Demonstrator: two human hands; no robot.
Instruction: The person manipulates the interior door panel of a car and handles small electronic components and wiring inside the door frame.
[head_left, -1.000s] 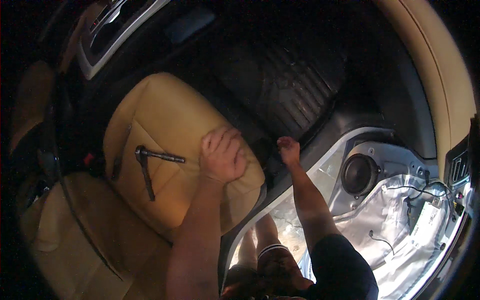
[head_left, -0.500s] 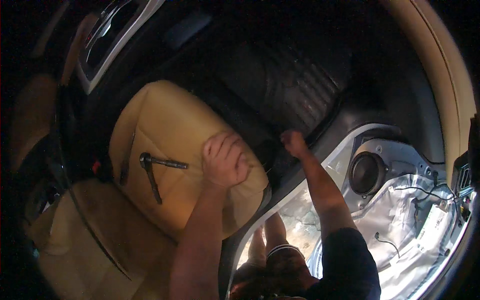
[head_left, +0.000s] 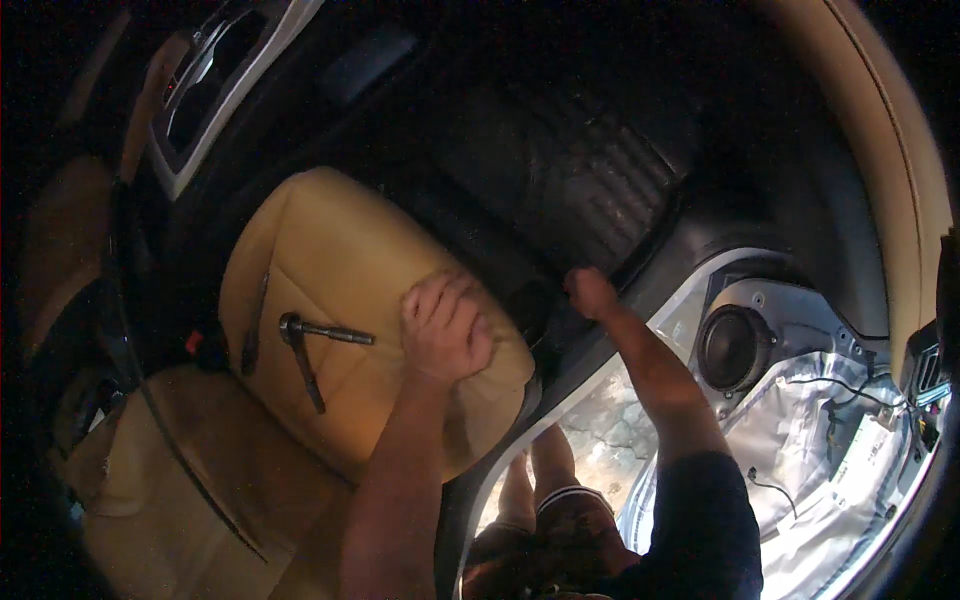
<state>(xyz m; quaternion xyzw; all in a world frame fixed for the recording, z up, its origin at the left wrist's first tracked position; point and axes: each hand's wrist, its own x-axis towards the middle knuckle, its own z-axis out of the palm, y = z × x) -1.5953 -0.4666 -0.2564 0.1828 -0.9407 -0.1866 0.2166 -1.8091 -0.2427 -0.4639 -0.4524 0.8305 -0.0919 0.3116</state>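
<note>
My left hand (head_left: 445,325) rests on the tan car seat cushion (head_left: 320,220) near its front edge. Its fingers are curled in, and nothing shows in them. Down beside the front corner of the seat, close to the door sill, my right hand (head_left: 592,292) is closed; its fingertips and anything in them are lost in the dark. On the cushion, left of my left hand, lies a ratchet wrench (head_left: 303,350) with a socket extension (head_left: 338,332) fitted to its head. A thin dark tool (head_left: 257,325) lies along the cushion's left side.
At the right stands the opened door, its trim panel off, with a round speaker (head_left: 735,347), silvery lining (head_left: 790,460) and a loose wire (head_left: 772,487). A ribbed dark floor (head_left: 620,180) lies ahead. The seat backrest (head_left: 200,470) is at lower left, near a red buckle (head_left: 194,342).
The view has shifted slightly. My right hand has moved a little rightward beside the seat corner. My left hand keeps its place on the cushion, and the tools lie as before.
</note>
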